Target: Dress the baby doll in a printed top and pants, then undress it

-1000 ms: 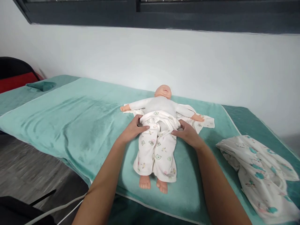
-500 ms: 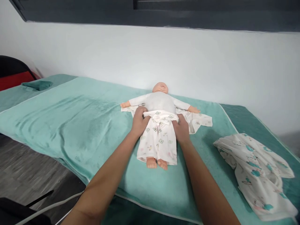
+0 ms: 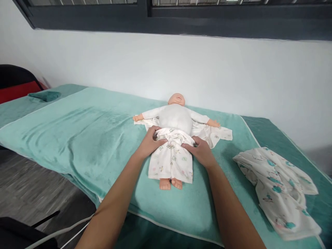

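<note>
A baby doll (image 3: 176, 116) lies on its back, head toward the wall, arms spread. Its upper body is white, and it wears white printed pants (image 3: 171, 166) that leave the feet bare. My left hand (image 3: 151, 142) is closed on the waistband at one side, thumb across the front. On the opposite side my right hand (image 3: 201, 150) pinches the waistband, thumb also on the front; its other fingers are partly hidden. The cloth bunches between the two hands. Under the doll's arms spreads an open printed baby top (image 3: 220, 133).
A folded white garment with teal prints (image 3: 277, 190) lies at the right. The teal cover (image 3: 85, 138) has wrinkles on the left. A white wall (image 3: 116, 62) and dark window frame (image 3: 171, 20) stand behind. A white cable (image 3: 59, 231) runs at lower left.
Both hands have shifted slightly toward the doll's feet, and the waistband sits a little lower with more bunching in front. The camera view has tilted up slightly.
</note>
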A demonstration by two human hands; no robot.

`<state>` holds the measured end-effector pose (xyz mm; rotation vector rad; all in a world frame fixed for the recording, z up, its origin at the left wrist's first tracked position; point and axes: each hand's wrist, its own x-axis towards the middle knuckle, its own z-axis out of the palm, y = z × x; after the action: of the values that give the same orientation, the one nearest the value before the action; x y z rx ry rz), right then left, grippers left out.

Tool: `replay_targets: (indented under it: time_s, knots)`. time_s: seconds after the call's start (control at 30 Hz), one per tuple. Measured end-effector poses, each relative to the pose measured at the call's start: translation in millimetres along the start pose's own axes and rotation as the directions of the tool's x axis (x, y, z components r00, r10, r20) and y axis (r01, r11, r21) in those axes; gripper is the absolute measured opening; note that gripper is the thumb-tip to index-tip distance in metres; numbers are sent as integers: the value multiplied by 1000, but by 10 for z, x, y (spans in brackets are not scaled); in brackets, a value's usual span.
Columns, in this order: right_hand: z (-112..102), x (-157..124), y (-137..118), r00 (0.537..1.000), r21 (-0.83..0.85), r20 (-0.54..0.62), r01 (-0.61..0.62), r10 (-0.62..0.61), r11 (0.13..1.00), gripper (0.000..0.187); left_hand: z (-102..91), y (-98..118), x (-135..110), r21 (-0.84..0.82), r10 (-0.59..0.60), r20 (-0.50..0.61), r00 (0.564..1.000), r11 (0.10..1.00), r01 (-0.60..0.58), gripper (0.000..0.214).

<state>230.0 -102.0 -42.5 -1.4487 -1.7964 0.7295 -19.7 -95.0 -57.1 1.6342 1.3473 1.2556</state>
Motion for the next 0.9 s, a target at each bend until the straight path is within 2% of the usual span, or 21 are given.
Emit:
replay_targets:
  time_s: [0.13, 0.27, 0.33, 0.4, 0.53, 0.63, 0.7, 0.8, 0.9]
  knots:
    - [135, -65, -32, 993, -42, -100, 58, -62, 997, 34, 30, -6, -90, 153, 17, -67, 998, 988, -6, 28]
    - [227, -149, -61, 928, -193, -335, 101, -162, 976, 16, 78, -36, -184, 281, 91, -145, 985, 958, -48, 13]
    - [234, -170, -63, 919, -187, -368, 78, -143, 979, 10, 82, -31, -226, 261, 83, -152, 985, 964, -41, 13]
    - [219, -171, -60, 940, -119, -334, 39, -77, 992, 4, 66, -10, -263, 195, 57, -129, 990, 980, -31, 19]
    - [144, -194, -64, 976, 87, -210, -30, 48, 996, 23, 5, 43, -347, 81, 39, -24, 999, 996, -37, 23]
    - [70, -290, -91, 998, 170, -28, -49, 55, 984, 33, -26, 52, -433, 66, 66, 7, 998, 996, -66, 37]
    - [37, -374, -114, 997, 173, 71, -37, 25, 984, 33, -21, 41, -490, 100, 141, -16, 990, 985, -139, 39]
    - [41, -469, -135, 997, 141, 80, 5, -17, 990, 23, 16, 14, -557, 192, 267, -42, 963, 948, -254, 30]
    - [68, -514, -142, 998, 132, 57, 20, -28, 991, 16, 47, -9, -600, 246, 289, -61, 955, 932, -266, 29]
